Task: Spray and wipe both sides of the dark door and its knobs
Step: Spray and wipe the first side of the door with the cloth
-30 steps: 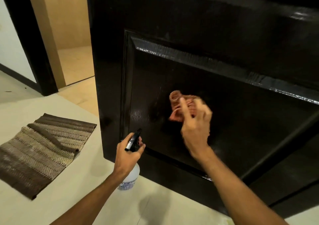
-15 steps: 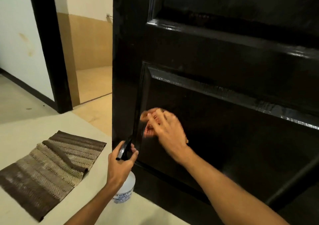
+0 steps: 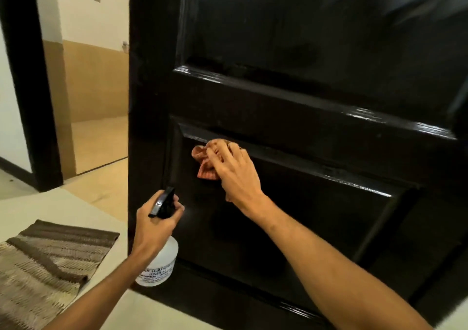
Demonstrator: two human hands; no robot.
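The right hand (image 3: 235, 175) is pressing the bunched reddish cloth (image 3: 202, 163) under curled fingers against the lower panel (image 3: 291, 223) of the dark door (image 3: 304, 96). The panel's top moulding (image 3: 316, 168) is running rightward from the hand. Below-left, the left hand (image 3: 152, 225) is gripping the spray bottle (image 3: 163, 261).

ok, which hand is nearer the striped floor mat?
Left. The left hand, gripping the spray bottle, is just right of the striped floor mat; the right hand is farther right, holding the reddish cloth against the dark door.
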